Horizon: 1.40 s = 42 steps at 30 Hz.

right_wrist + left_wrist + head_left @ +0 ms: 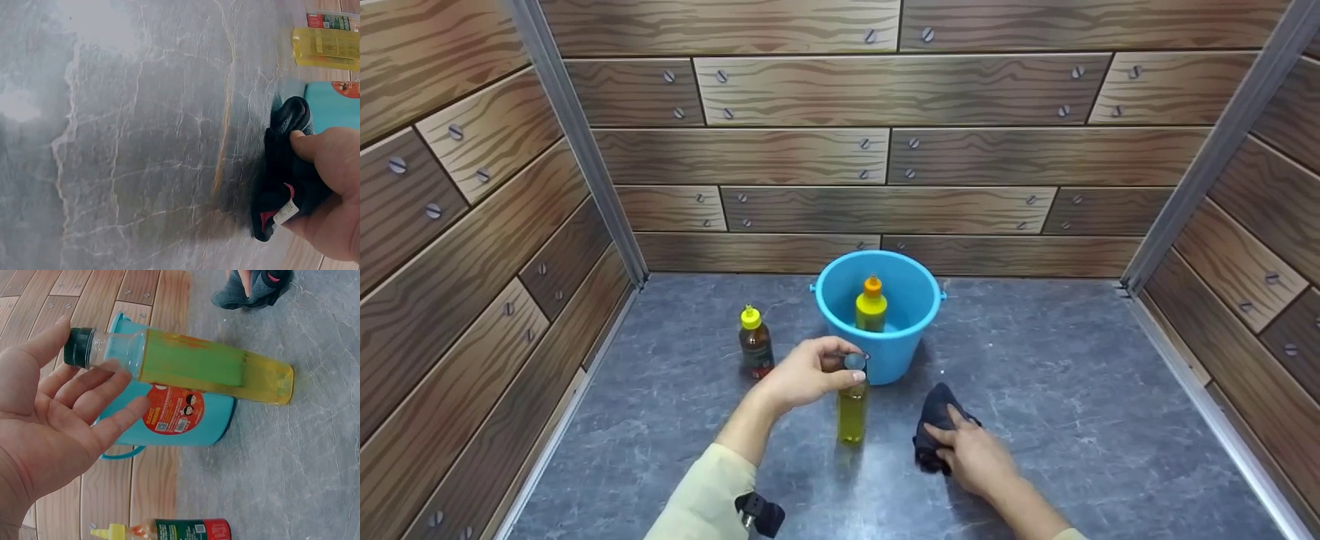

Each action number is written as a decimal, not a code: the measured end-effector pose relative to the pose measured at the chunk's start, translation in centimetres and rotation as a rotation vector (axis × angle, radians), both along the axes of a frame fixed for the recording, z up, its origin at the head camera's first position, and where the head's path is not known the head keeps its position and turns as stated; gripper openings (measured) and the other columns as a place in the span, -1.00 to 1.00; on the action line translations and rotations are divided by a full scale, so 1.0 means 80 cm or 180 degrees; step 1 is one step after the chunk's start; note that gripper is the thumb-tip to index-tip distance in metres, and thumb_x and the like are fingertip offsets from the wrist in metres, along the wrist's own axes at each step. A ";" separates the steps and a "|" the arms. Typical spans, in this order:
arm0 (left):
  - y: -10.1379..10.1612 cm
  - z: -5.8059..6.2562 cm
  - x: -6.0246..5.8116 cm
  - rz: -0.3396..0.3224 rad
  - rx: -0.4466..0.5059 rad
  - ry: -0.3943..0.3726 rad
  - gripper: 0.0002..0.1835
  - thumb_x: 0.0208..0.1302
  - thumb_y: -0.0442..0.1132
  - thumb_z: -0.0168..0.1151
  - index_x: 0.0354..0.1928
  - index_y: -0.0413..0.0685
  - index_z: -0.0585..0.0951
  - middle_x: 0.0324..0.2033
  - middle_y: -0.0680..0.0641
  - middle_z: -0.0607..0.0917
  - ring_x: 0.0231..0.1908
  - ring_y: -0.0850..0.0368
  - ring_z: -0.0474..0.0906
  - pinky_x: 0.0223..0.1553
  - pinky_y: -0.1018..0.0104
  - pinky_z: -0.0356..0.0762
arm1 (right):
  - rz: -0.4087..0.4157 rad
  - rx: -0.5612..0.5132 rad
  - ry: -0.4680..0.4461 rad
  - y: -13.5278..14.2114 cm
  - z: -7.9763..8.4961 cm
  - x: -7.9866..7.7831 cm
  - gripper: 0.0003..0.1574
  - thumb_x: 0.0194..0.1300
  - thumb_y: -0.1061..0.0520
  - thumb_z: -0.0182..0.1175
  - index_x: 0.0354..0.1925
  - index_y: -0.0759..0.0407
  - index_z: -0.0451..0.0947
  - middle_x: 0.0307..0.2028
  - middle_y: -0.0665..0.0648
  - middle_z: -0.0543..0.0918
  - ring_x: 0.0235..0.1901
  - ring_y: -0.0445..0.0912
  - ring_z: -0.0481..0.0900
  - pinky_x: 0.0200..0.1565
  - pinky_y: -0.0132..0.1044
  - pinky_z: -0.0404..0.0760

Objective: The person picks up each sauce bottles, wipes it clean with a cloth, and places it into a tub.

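A slim bottle of yellow-green liquid (851, 416) with a dark cap stands upright in front of the blue bucket (889, 360). Around its cap and neck is my left hand (810, 373). The thumb is on the near side, the other fingers reach behind the neck, and the left wrist view shows them loosely spread. To the right, my right hand (979, 457) grips a bunched dark cloth item (287, 163) with a white tag and pink-red lining, thumb pressed into the fabric. Its exact kind is hidden by the folds.
Inside the bucket is a yellow bottle (871, 307) with an orange top. A brown sauce bottle (755, 349) with a yellow nozzle cap stands left of the bucket. Wood-patterned panels (885, 154) enclose the grey marbled surface (1057, 375) at the back and sides.
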<state>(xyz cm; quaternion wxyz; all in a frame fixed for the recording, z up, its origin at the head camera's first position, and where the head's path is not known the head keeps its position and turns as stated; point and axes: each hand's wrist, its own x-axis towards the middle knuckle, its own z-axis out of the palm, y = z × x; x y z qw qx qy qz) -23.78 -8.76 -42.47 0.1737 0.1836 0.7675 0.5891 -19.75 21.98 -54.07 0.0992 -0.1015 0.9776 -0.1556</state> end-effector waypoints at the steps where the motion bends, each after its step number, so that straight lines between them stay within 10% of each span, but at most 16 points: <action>1: 0.001 -0.001 0.000 0.0012 0.0020 -0.0003 -0.66 0.47 -0.19 0.41 0.17 -0.16 0.65 -0.04 -0.09 0.81 0.00 0.01 0.75 0.17 -0.03 0.64 | -0.0005 -0.0006 -0.0012 0.000 -0.001 0.000 -0.40 0.43 0.17 0.40 0.38 -0.16 0.63 0.53 0.38 0.33 0.35 0.45 0.44 0.22 0.42 0.48; 24: 0.007 0.014 0.001 0.0231 0.0173 0.0034 -0.70 0.55 -0.21 0.31 0.17 -0.25 0.69 -0.15 -0.08 0.82 -0.09 0.07 0.71 0.11 -0.01 0.67 | -0.0120 -0.0128 -0.0029 -0.008 0.001 -0.005 -0.42 0.40 0.27 0.39 0.33 -0.04 0.67 0.52 0.47 0.30 0.34 0.53 0.40 0.29 0.39 0.42; 42: 0.001 0.104 -0.019 0.0251 0.1089 -0.0092 -0.76 0.57 -0.34 0.24 0.16 -0.25 0.67 -0.03 -0.23 0.80 -0.04 0.01 0.75 0.04 -0.04 0.72 | -0.0100 -0.0245 0.0069 -0.006 0.003 -0.002 -0.46 0.37 0.30 0.39 0.27 0.00 0.71 0.47 0.54 0.33 0.29 0.59 0.42 0.29 0.39 0.42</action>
